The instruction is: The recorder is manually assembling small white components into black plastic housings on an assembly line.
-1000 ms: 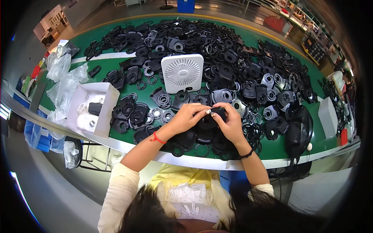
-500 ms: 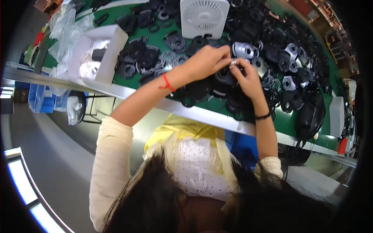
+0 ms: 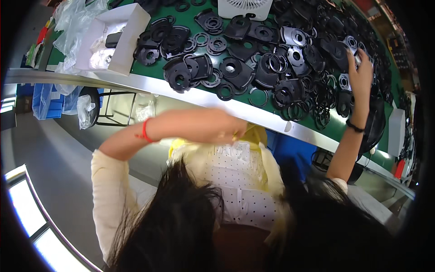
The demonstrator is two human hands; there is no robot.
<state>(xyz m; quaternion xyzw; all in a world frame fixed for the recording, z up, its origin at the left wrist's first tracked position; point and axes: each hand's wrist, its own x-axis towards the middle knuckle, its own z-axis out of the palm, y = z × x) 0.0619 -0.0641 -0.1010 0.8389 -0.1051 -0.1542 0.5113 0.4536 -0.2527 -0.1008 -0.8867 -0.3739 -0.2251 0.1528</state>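
Seen from above at a green-topped workbench (image 3: 398,149) heaped with black plastic parts; right hand (image 3: 360,75) raised over the far right of the heap, fingers spread wide and loose, palm down on or just above a silvery round fitting (image 3: 351,43), nothing visibly gripped; left hand (image 3: 222,129) drawn back off the bench to the chest, blurred, fingers curled narrow against a yellow garment (image 3: 258,136), whether anything is pinched inside impossible to tell; red band (image 3: 145,131) on the left wrist, dark band (image 3: 354,127) on the right; black rings and notched discs (image 3: 290,93) piled in overlapping layers right up to the pale metal edge rail (image 3: 253,111); white desk fan (image 3: 244,7) standing at the far side; open white carton (image 3: 120,34) at the near left corner beside crumpled clear bags (image 3: 74,22). Likely hazards, as a judgement only: loose rings near the rail nudged over the edge by a sweeping forearm; interlocked parts dragged up together when one is lifted from the pile; long hair hanging forward and blocking sight of the bench; a one-handed reach into a shifting heap giving a poor grip on a slick piece.
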